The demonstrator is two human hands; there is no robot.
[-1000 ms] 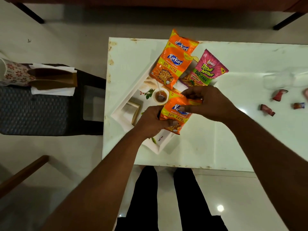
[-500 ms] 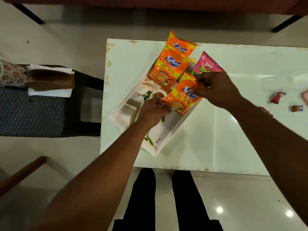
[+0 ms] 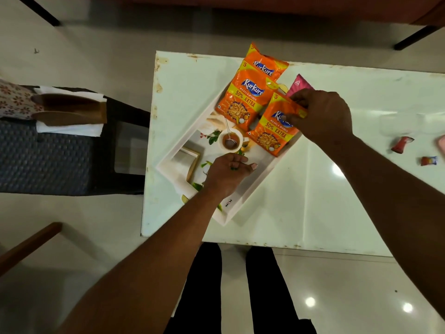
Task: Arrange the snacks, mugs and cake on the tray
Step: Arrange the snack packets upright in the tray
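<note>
A white printed tray [image 3: 243, 206] lies slanted on the white table [image 3: 313, 201]. Two orange Kurkure packets [image 3: 243, 102] overlap at the tray's far end, the upper one [image 3: 265, 66] sticking out past the rim. A third orange packet [image 3: 272, 133] lies on the tray's right side, and my right hand [image 3: 322, 116] pinches its top edge. A pink snack packet [image 3: 299, 85] is mostly hidden behind that hand. My left hand [image 3: 226, 172] hovers over the tray's middle with relaxed fingers, holding nothing.
Small wrapped sweets [image 3: 401, 143], one of them [image 3: 428, 160] blue and red, lie on the table's right part. A dark woven chair [image 3: 48, 153] with brown and white items on it stands left of the table. My legs are at the near edge.
My right hand carried the third orange packet further onto the tray's right side. My left hand let go of the packet and drew back towards the tray's middle.
</note>
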